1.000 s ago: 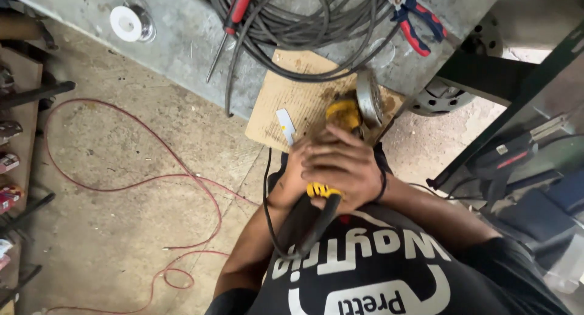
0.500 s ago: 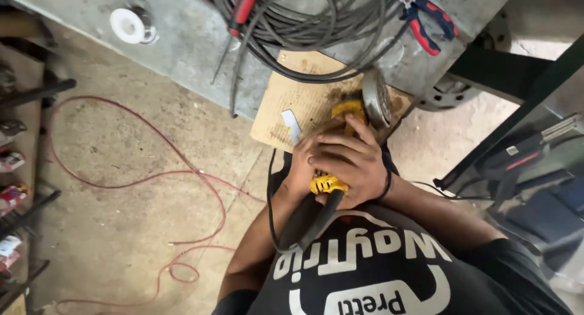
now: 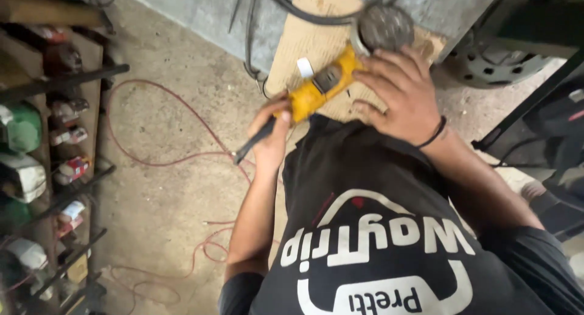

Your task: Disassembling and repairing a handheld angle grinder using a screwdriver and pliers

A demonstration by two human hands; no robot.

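Observation:
A yellow angle grinder [image 3: 322, 87] lies tilted over a tan wooden board [image 3: 316, 38] on the grey workbench. My left hand [image 3: 272, 135] grips the grinder's rear end, where the black cable leaves it. My right hand [image 3: 401, 93] is closed over the front of the body, just below the grey grinding disc [image 3: 384, 28]. A small white tag [image 3: 305, 67] sits on the board beside the tool. My black printed shirt fills the lower middle of the view.
Black cables [image 3: 261, 23] hang over the grey workbench edge [image 3: 201, 17]. A red cord [image 3: 182, 160] loops across the concrete floor. Shelves with cans and bottles [image 3: 36, 144] stand at the left. A perforated metal wheel [image 3: 493, 65] and dark frame parts are at the right.
The view has dropped and moved closer to the bench. The grinder has swung out from under my hands, with my left hand now at its rear and my right on its front.

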